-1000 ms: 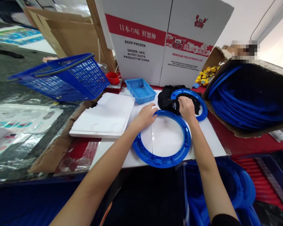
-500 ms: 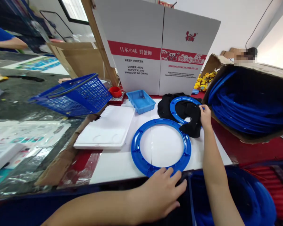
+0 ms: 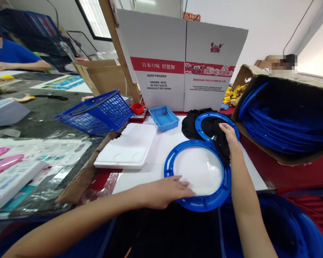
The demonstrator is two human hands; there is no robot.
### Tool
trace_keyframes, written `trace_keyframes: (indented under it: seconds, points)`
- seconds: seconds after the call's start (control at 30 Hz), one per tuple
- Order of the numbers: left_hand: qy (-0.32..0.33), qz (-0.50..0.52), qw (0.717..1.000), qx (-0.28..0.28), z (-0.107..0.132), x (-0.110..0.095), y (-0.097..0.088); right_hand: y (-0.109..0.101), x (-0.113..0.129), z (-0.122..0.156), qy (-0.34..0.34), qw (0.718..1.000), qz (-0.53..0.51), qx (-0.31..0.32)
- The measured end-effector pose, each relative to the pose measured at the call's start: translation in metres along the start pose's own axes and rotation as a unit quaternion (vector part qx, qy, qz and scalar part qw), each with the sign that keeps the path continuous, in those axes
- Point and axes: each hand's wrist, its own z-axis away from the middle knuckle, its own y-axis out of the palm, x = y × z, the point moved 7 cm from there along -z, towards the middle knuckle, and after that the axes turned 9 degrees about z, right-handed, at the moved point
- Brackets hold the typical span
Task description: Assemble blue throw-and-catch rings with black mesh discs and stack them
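Note:
A flat blue plastic ring lies at the front of the white board, its near edge reaching past the board's edge. My left hand grips its near left side, fingers stretched over the rim into the opening; the thumb is hidden. A second blue ring lies behind it, on a heap of black cloth. My right hand is closed on a fold of that cloth beside this ring's right side, and the fold hangs below the fingers. How the cloth and the ring join is hard to make out.
On the left are a white foam tray, a blue basket and a small light-blue tray. A carton of blue rings stands right. A tall white box backs the table. Another person's blue sleeve shows far left.
My left hand has moved onto the front ring's left side, and that ring has shifted right and nearer. My right hand has moved slightly inward over the black cloth. The view has turned left.

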Motion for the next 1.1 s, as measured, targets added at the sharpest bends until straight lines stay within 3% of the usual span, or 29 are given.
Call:
trace_keyframes:
  seconds: [0.1, 0.23, 0.3, 0.37, 0.43, 0.5, 0.57, 0.7, 0.9, 1.0, 1.1]
  points:
    - [-0.040, -0.020, 0.999, -0.014, 0.026, 0.023, -0.026, 0.019, 0.005, 0.009, 0.003, 0.998, -0.019, 0.058]
    - [-0.164, -0.056, 0.981, -0.087, 0.042, 0.038, -0.057, 0.037, 0.008, 0.022, 0.034, 0.984, -0.040, 0.168]
    - [-0.267, -0.064, 0.950, -0.151, 0.037, 0.044, -0.071, 0.040, 0.008, 0.027, 0.046, 0.979, -0.043, 0.193]
    - [-0.394, -0.087, 0.888, -0.220, 0.028, 0.055, -0.084, 0.038, 0.011, 0.029, 0.035, 0.978, -0.076, 0.190]
    - [-0.482, -0.108, 0.838, -0.233, 0.013, 0.066, -0.090, 0.030, 0.018, 0.029, -0.001, 0.979, -0.134, 0.152]
    - [-0.511, -0.113, 0.826, -0.209, -0.005, 0.078, -0.093, 0.019, 0.024, 0.027, -0.034, 0.978, -0.180, 0.095]
    - [-0.520, -0.120, 0.823, -0.197, -0.013, 0.088, -0.097, 0.017, 0.023, 0.025, -0.031, 0.980, -0.178, 0.081]
    - [-0.541, -0.150, 0.801, -0.210, 0.000, 0.102, -0.099, 0.031, 0.005, 0.016, 0.024, 0.986, -0.109, 0.123]
    - [-0.453, -0.176, 0.852, -0.193, -0.003, 0.118, -0.099, 0.036, -0.017, 0.008, 0.064, 0.993, -0.051, 0.088]
    - [-0.406, -0.190, 0.867, -0.215, -0.017, 0.128, -0.111, 0.042, -0.012, 0.016, 0.085, 0.988, -0.048, 0.121]
    - [-0.311, -0.175, 0.904, -0.234, -0.035, 0.135, -0.120, 0.053, -0.003, 0.027, 0.103, 0.979, -0.065, 0.166]
